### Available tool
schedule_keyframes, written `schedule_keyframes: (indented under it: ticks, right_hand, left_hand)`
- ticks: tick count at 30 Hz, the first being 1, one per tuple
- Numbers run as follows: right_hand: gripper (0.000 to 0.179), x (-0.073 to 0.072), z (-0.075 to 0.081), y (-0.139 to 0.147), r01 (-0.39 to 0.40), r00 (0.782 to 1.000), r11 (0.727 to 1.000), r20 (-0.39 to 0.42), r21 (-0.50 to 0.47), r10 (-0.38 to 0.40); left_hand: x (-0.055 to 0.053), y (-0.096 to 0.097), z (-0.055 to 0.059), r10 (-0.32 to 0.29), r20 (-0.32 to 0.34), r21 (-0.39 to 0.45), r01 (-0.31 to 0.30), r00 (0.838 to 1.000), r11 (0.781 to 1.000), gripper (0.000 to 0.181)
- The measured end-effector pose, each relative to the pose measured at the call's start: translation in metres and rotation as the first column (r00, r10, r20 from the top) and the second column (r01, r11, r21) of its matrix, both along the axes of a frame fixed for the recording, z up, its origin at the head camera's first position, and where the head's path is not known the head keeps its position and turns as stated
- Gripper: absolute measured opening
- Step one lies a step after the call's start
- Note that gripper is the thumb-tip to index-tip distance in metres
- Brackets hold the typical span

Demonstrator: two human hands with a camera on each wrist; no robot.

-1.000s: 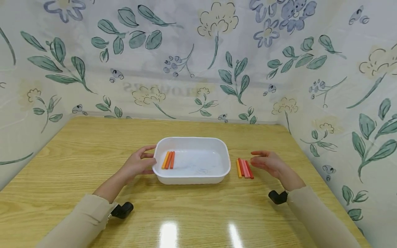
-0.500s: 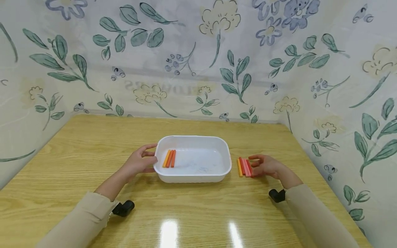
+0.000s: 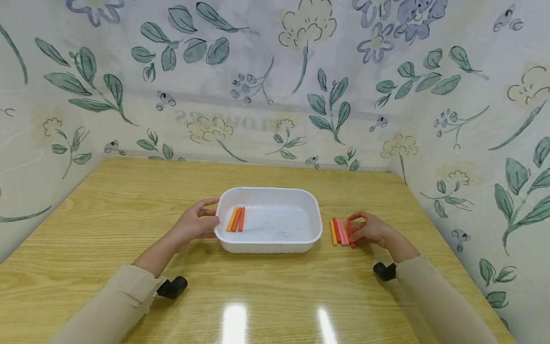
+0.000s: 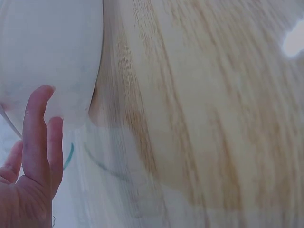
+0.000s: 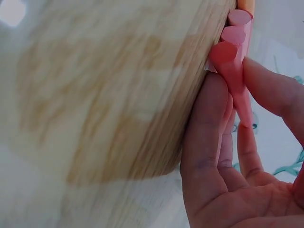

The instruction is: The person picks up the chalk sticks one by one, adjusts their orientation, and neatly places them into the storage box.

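Observation:
In the head view, a white rectangular tub [image 3: 268, 248] stands mid-table, with an orange-yellow crayon [image 3: 232, 220] and two orange-red ones [image 3: 239, 220] inside at the left. My left hand [image 3: 193, 224] rests against the tub's left end, thumb at the rim and fingers fairly straight; the left wrist view shows them by the tub's wall [image 4: 52, 52]. Right of the tub, my right hand [image 3: 373, 231] pinches a red crayon [image 5: 230, 66] between thumb and fingers. Beside it lie a yellow crayon [image 3: 333, 233], a red crayon [image 3: 338, 231] and pink crayons [image 3: 343, 233].
The wooden table [image 3: 275, 291] has light reflections near its front. Floral-patterned sheeting [image 3: 258, 95] stands behind the table and along both sides. Black wrist mounts [image 3: 172, 288] stick out below both sleeves.
My right hand came down to the crayons from the right, took hold of the rightmost red one and shifted it slightly away from the pink ones. My left hand has stayed at the tub.

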State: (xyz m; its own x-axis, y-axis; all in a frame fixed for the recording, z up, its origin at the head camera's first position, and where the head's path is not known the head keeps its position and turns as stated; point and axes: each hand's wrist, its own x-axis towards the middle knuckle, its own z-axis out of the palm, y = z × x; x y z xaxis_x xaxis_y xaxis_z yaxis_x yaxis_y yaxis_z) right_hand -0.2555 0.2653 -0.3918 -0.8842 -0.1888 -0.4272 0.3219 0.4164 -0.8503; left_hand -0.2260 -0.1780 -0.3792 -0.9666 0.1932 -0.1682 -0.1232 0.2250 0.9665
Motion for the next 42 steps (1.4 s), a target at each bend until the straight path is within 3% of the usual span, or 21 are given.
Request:
schedule_keyframes:
  ticks: [7,15,27,42]
  right_hand:
    - [0.058,-0.001,0.002,0.001,0.043,0.999,0.999,-0.004,-0.034,-0.043]
    - [0.060,-0.003,0.008,-0.006,0.093,0.992,0.977,-0.064,-0.194,-0.107]
    - [0.064,-0.010,0.020,-0.025,0.183,0.978,0.930,-0.035,-0.319,-0.205]
    - [0.062,-0.016,0.036,-0.050,0.210,0.976,0.897,0.027,-0.390,-0.217]
  left_hand:
    - [0.000,0.000,-0.001,0.004,0.004,0.001,-0.004,1.000,1.000,0.064]
    - [-0.002,-0.001,-0.001,0.003,0.004,-0.002,-0.003,1.000,1.000,0.063]
    - [-0.003,0.000,-0.002,0.007,0.007,-0.003,-0.007,1.000,1.000,0.063]
    - [-0.001,0.000,0.001,0.011,0.007,-0.017,-0.011,1.000,1.000,0.062]
